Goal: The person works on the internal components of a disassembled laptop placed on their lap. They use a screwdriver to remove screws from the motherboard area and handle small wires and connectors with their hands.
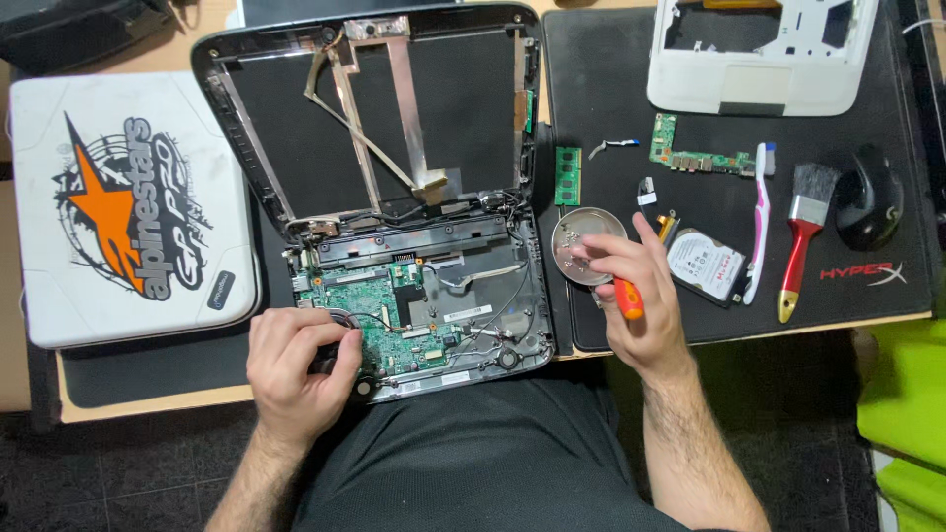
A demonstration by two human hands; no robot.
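Both hands grip: left (296, 360) the gutted laptop's (424, 315) fan, right (636, 296) an orange screwdriver (628, 299).

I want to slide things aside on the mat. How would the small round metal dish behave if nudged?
The metal dish looks thin and shallow, so probably light and easy to slide. Its flat base makes tipping unlikely, though small parts inside might rattle or jump. The right hand reaches over it, holding an orange-handled tool.

The left hand (296, 363) covers the laptop's (424, 305) front corner. The right hand (636, 296) hides most of the screwdriver (628, 299). The white shell (764, 59) runs off the top edge.
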